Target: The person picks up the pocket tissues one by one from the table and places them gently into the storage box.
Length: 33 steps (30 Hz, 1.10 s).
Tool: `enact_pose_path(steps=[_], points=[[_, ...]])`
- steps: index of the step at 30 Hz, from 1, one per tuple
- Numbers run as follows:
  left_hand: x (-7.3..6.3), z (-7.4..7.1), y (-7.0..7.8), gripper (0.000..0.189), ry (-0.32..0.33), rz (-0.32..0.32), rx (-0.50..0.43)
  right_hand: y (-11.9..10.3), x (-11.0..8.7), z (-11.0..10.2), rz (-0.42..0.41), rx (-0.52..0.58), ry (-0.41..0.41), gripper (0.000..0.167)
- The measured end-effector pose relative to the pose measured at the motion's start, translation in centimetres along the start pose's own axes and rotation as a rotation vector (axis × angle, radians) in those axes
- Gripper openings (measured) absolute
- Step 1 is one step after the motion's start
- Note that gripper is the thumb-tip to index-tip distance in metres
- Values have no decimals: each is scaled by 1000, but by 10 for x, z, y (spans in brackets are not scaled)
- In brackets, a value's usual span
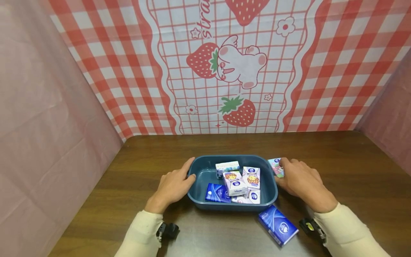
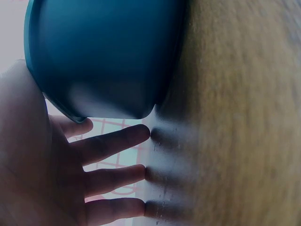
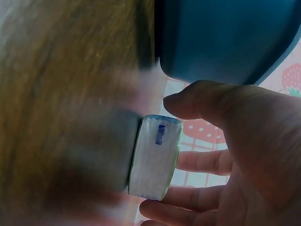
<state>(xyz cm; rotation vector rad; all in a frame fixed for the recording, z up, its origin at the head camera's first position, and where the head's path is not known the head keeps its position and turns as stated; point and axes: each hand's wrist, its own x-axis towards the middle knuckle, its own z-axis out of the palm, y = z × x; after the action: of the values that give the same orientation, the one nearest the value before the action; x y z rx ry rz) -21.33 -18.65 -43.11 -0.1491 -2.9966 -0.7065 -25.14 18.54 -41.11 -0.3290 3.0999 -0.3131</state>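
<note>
My left hand (image 1: pixel 173 185) rests against the left end of a dark teal plastic bin (image 1: pixel 199 206), its thumb at the rim. In the left wrist view its fingers (image 2: pixel 115 181) stretch out straight beside the bin wall. Several tissue packs lie in the bin, among them a blue pack (image 1: pixel 216 193) and a white-and-purple pack (image 1: pixel 235 182). Beyond the bin's right end, my right hand (image 1: pixel 300 178) reaches over a light blue patterned tissue pack (image 1: pixel 275 167) on the table. In the right wrist view a gap shows between thumb and pack (image 3: pixel 155 157).
A larger blue tissue pack (image 1: pixel 278 225) lies on the wooden table (image 1: pixel 154 146), just in front of the bin's right corner. Behind the table hangs a red-checked strawberry cloth (image 1: pixel 205 107). Pink cloth (image 1: pixel 54 142) covers the left side.
</note>
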Motion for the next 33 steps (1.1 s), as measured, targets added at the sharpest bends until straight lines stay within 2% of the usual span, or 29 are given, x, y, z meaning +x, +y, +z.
enact_pose_path(steps=[11,23,33], points=[[0,-1,-1,61,-2,0,-7,0,1,0,7,-3,-10,71],[0,0,0,61,-12,1,-10,0,1,0,31,3,-19,74],[0,0,0,61,-8,3,-10,2,3,1,30,6,13,73]])
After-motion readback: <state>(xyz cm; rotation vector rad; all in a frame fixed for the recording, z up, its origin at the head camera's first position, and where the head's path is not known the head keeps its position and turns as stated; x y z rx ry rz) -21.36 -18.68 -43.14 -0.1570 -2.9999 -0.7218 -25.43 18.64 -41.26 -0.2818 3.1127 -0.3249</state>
